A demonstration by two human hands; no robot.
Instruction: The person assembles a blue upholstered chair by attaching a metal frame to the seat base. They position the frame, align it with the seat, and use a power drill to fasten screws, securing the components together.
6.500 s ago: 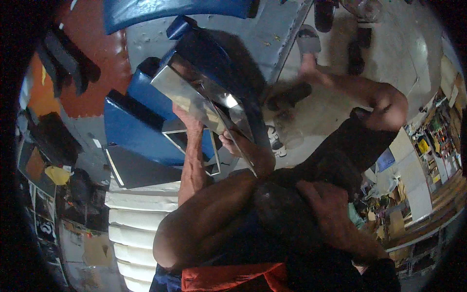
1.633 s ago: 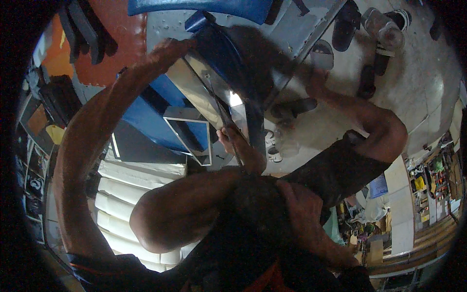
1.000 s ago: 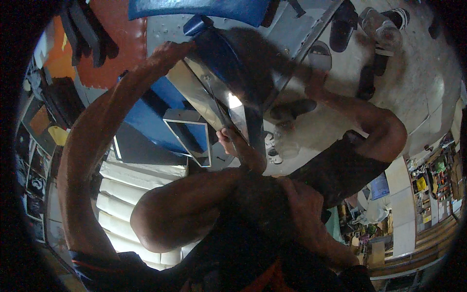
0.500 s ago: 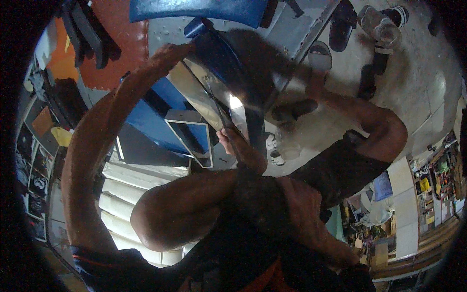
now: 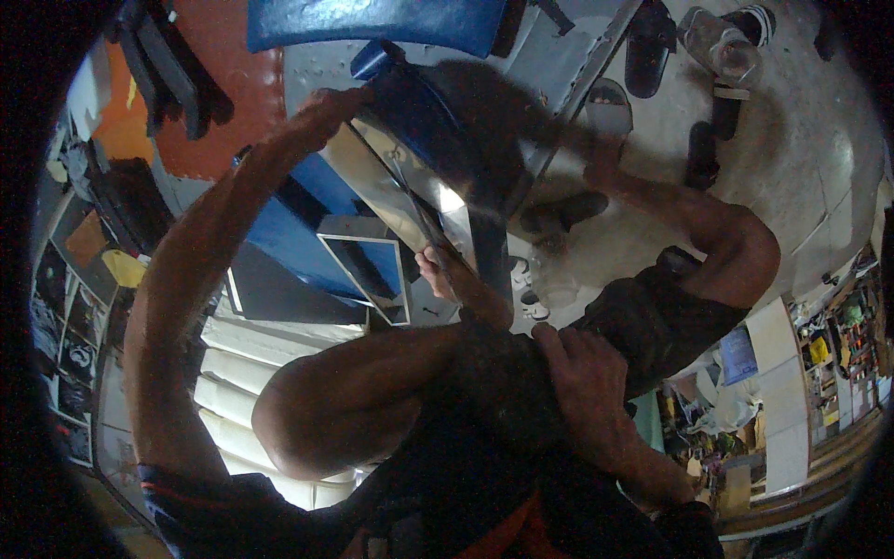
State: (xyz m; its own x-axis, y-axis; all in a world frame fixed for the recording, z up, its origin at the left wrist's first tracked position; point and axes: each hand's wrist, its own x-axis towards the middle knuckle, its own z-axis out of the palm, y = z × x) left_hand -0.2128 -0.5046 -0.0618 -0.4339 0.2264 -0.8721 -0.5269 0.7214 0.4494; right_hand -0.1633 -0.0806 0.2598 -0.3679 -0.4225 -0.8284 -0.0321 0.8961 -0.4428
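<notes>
At the upper left, my left hand [image 5: 326, 114] closes on the edge of a long curved panel [image 5: 438, 116], glossy blue at its top and shiny metallic along its face. The panel slants down toward my lap, and my bare foot [image 5: 461, 287] sits at its lower part. A thin dark strip [image 5: 410, 191] runs along the panel to the foot; I cannot tell what it is. My right hand [image 5: 591, 377] lies on dark cloth [image 5: 503, 373] at my lap, its fingers stretched over it. Whatever is under its palm is hidden.
Blue panels [image 5: 298, 233] and a pale-rimmed frame [image 5: 368, 265] lie to the left, near a ribbed white cushion [image 5: 233, 373]. Another blue part [image 5: 377, 23] rests at the top. Slippers [image 5: 647, 51] and a clear plastic container [image 5: 726, 51] are on the floor. Cluttered shelves [image 5: 843, 349] stand right.
My right hand has shifted slightly up over the dark cloth and turned, so its fingers show more plainly. My left hand stays at the panel's edge.
</notes>
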